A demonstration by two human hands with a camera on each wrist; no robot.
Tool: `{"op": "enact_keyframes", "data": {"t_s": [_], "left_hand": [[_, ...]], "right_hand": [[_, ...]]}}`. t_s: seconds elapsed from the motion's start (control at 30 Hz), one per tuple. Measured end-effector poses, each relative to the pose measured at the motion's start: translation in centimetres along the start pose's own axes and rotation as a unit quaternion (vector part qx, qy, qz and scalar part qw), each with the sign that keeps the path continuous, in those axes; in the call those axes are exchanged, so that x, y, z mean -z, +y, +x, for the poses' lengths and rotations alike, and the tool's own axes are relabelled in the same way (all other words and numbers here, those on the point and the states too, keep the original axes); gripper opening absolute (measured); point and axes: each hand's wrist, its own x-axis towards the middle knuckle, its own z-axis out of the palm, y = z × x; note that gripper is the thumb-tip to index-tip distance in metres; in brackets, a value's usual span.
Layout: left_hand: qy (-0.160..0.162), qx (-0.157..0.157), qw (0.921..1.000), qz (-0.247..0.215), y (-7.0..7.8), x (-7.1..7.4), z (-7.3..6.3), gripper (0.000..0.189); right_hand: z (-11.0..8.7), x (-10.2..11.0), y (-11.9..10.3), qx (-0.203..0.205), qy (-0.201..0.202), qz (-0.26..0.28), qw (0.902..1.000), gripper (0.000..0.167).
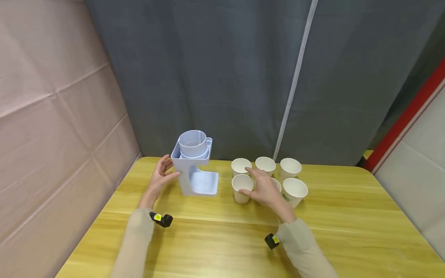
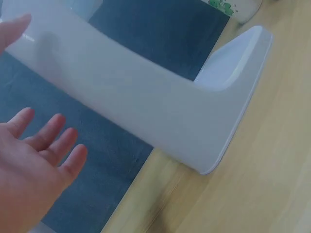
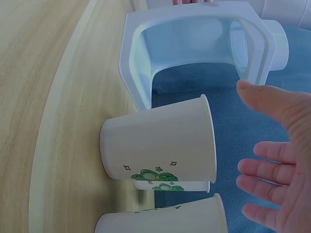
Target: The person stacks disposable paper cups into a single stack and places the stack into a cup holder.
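Observation:
A pale blue-white plastic stand (image 1: 185, 175), C-shaped with a square tray base, holds a round cup-like container (image 1: 192, 143) in its top. Beside the stand's left side is my left hand (image 1: 160, 178), fingers spread; whether the thumb touches it I cannot tell. Several white paper cups stand upright in two rows to the right of the stand. My right hand (image 1: 265, 189) hovers by the front-left paper cup (image 1: 241, 193), thumb and fingers apart and holding nothing. That hand partly hides the front-middle cup. In the right wrist view, a paper cup (image 3: 160, 141) bears a green printed design.
The yellow wood-grain table (image 1: 215, 239) reaches back to a dark grey curtain (image 1: 215, 77). A pale pink draped wall (image 1: 62, 116) stands at the left. At the right are a white panel (image 1: 424, 173) and a red strip (image 1: 403, 123).

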Motion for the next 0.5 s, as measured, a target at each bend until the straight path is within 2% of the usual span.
{"op": "enact_keyframes", "data": {"t_s": [0.3,0.5], "left_hand": [[-0.081,-0.02,0.9965,-0.012,-0.2,1.1,0.9,0.076],[-0.114,-0.033,0.9924,-0.034,-0.2,1.1,1.4,0.074]], "right_hand": [[0.4,-0.3,0.0,0.0,-0.014,-0.025,0.9996,0.072],[0.4,-0.4,0.3,-0.009,-0.03,-0.047,0.9984,0.068]]}}
